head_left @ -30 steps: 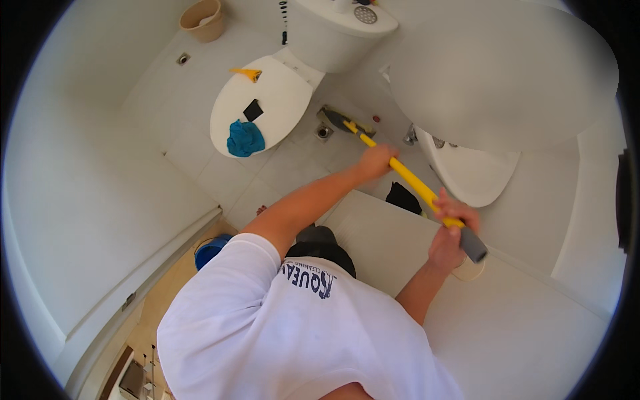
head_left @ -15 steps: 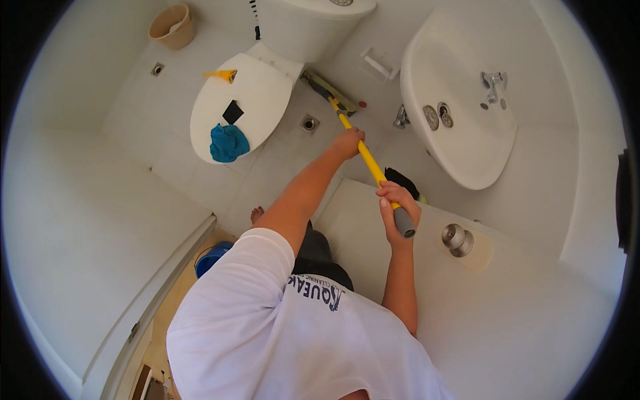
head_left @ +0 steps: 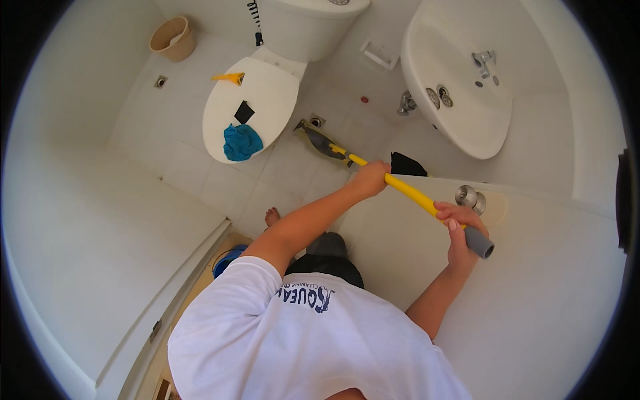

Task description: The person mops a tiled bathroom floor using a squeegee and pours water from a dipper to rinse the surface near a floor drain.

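Both hands grip a flat mop with a yellow pole (head_left: 415, 194) and a grey end. My left hand (head_left: 371, 179) is wrapped round the lower part of the pole. Close to the grey end, my right hand (head_left: 463, 230) is closed on the pole, its thumb lying along it. The grey mop head (head_left: 321, 142), with a yellowish edge, lies on the tiled floor beside the round drain (head_left: 317, 122), right of the toilet. On the closed toilet lid (head_left: 273, 93) lie a blue cloth (head_left: 242, 143), a black square pad (head_left: 245, 112) and a yellow scraper-like tool (head_left: 229, 79).
A white washbasin (head_left: 460, 127) juts from the right wall. The white door (head_left: 400, 247) with its round knob (head_left: 470, 199) stands close to my right arm. A black object (head_left: 407, 165) shows behind the door. At far left are a beige bucket (head_left: 175, 41) and another drain (head_left: 161, 81); a blue bucket (head_left: 229, 259) is by the doorway.
The mop head has come back from the wall beside the toilet to near the drain. Both hands have moved right with the pole, which now lies at a flatter slant.
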A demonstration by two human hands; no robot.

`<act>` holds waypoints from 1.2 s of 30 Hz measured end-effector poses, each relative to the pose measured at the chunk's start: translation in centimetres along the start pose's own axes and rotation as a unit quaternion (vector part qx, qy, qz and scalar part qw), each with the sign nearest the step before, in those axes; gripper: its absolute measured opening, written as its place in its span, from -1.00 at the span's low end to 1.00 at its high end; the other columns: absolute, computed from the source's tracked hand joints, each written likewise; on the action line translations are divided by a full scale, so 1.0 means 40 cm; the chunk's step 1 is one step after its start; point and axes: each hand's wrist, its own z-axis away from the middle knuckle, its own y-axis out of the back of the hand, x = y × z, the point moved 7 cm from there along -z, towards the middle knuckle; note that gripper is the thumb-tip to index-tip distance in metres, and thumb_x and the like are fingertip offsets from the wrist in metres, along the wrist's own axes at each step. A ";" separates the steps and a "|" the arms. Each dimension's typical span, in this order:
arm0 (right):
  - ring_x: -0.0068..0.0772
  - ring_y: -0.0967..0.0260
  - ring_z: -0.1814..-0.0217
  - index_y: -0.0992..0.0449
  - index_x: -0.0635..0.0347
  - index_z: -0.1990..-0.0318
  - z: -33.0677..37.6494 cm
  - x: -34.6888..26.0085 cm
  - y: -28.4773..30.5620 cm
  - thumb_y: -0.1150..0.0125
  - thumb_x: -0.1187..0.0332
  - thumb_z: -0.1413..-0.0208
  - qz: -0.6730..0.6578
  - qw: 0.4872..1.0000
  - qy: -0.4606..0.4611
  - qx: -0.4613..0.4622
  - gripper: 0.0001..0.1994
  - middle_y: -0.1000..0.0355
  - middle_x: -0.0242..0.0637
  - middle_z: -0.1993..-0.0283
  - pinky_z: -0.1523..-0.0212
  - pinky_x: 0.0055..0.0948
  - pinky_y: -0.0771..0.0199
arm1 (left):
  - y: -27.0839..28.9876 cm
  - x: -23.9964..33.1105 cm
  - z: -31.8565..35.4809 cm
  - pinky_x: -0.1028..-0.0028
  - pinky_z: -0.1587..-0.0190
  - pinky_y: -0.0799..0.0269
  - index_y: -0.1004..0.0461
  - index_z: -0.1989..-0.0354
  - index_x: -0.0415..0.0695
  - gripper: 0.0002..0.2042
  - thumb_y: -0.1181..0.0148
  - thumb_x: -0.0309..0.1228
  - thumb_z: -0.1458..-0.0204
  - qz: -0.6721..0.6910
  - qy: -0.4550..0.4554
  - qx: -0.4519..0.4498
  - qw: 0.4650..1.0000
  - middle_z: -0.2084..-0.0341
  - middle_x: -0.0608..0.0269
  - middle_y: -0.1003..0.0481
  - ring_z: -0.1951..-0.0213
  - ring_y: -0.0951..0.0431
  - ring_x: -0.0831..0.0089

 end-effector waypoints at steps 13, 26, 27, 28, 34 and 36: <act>-0.12 -0.19 -0.11 -0.38 0.27 0.43 -0.052 0.204 0.088 -0.10 0.61 0.14 0.022 0.996 -0.078 0.025 -0.91 -0.39 -0.16 0.18 -0.10 -0.28 -0.11 | -0.204 -0.043 -0.279 0.28 0.32 -0.29 -0.33 0.53 -0.18 -0.79 -0.20 -0.33 0.17 0.120 -0.006 0.101 0.988 0.47 0.07 -0.36 0.36 -0.38 0.07; -0.22 -0.24 -0.07 -0.36 0.28 0.41 -0.013 0.455 0.169 -0.08 0.57 0.08 0.052 0.988 -0.105 0.103 -0.94 -0.40 -0.17 0.19 -0.07 -0.34 -0.17 | -0.410 -0.120 -0.411 0.30 0.20 -0.33 -0.40 0.45 -0.17 -0.79 -0.13 -0.27 0.11 0.016 -0.028 -0.051 0.998 0.38 0.07 -0.37 0.26 -0.39 0.11; -0.23 -0.26 -0.05 -0.36 0.28 0.41 -0.016 0.452 0.155 -0.08 0.56 0.07 0.066 0.990 -0.092 0.089 -0.95 -0.41 -0.17 0.20 -0.05 -0.35 -0.19 | -0.401 -0.128 -0.411 0.29 0.19 -0.33 -0.41 0.44 -0.17 -0.77 -0.12 -0.24 0.11 -0.008 -0.037 -0.080 0.996 0.37 0.08 -0.37 0.25 -0.38 0.11; -0.23 -0.28 -0.02 -0.36 0.28 0.41 -0.007 0.443 0.147 -0.08 0.56 0.07 0.084 0.988 -0.089 0.092 -0.95 -0.41 -0.17 0.22 -0.04 -0.35 -0.20 | -0.399 -0.127 -0.395 0.30 0.19 -0.34 -0.42 0.44 -0.17 -0.77 -0.12 -0.24 0.11 -0.022 -0.052 -0.100 0.993 0.37 0.08 -0.38 0.25 -0.39 0.12; -0.27 -0.37 0.14 -0.37 0.30 0.46 0.027 0.322 0.176 -0.03 0.43 -0.01 0.076 0.974 -0.115 0.182 -0.88 -0.44 -0.17 0.31 0.01 -0.34 -0.25 | -0.385 -0.086 -0.282 0.31 0.24 -0.35 -0.44 0.45 -0.16 -0.79 -0.17 -0.27 0.17 -0.108 -0.076 -0.138 0.982 0.40 0.09 -0.40 0.28 -0.42 0.16; -0.28 -0.38 0.16 -0.35 0.29 0.49 0.055 0.292 0.196 -0.02 0.40 -0.02 0.080 0.965 -0.144 0.203 -0.85 -0.44 -0.16 0.34 0.01 -0.33 -0.25 | -0.356 -0.051 -0.218 0.31 0.24 -0.36 -0.45 0.44 -0.15 -0.82 -0.14 -0.31 0.17 -0.117 -0.073 -0.155 0.978 0.41 0.11 -0.42 0.28 -0.43 0.17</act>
